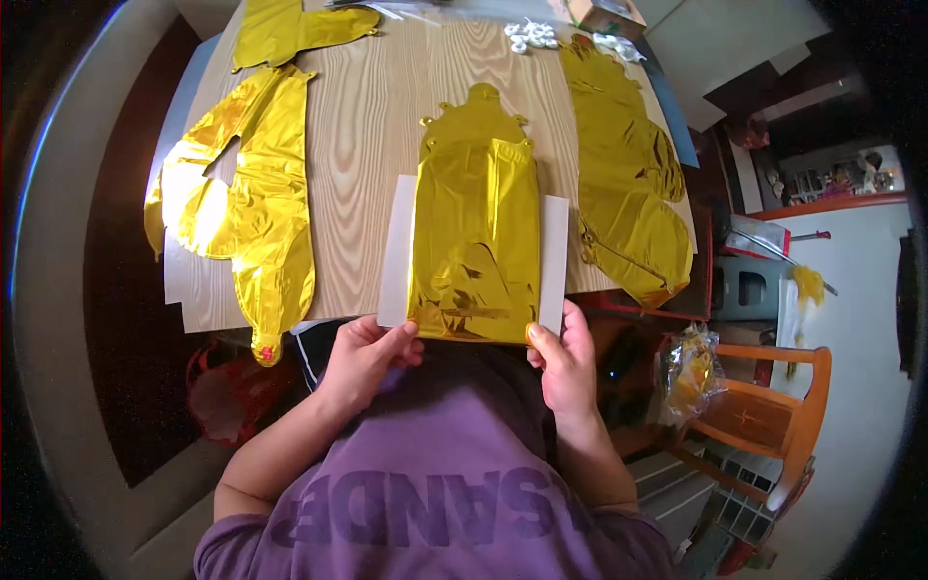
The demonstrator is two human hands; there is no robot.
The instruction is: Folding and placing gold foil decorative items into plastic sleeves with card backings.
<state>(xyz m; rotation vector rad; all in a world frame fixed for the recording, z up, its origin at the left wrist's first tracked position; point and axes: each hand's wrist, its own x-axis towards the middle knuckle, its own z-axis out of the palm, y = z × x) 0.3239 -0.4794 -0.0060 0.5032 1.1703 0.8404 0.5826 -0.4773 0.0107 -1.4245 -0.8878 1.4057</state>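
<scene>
Head view: hands hold gold foil; clear bag has yellow contents.

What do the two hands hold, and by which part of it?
Gold foil with white card, by the near corners: left hand at the left one, right hand at the right one.

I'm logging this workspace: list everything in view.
table: 1, beige, centre
folded foil: 1, gold, table's near edge
card: uncounted, white, flanking folded foil
left foils: 2, gold, table left
right foil: 1, gold, table right
rolls: several, white, far side
box: 1, brown, far right
chair: 1, brown, right
bag: 1, clear, by chair
shelf items: uncounted, mixed, upper right
shirt: 1, purple, lower centre
left hand: 1, folded foil's left corner
right hand: 1, folded foil's right corner
</scene>
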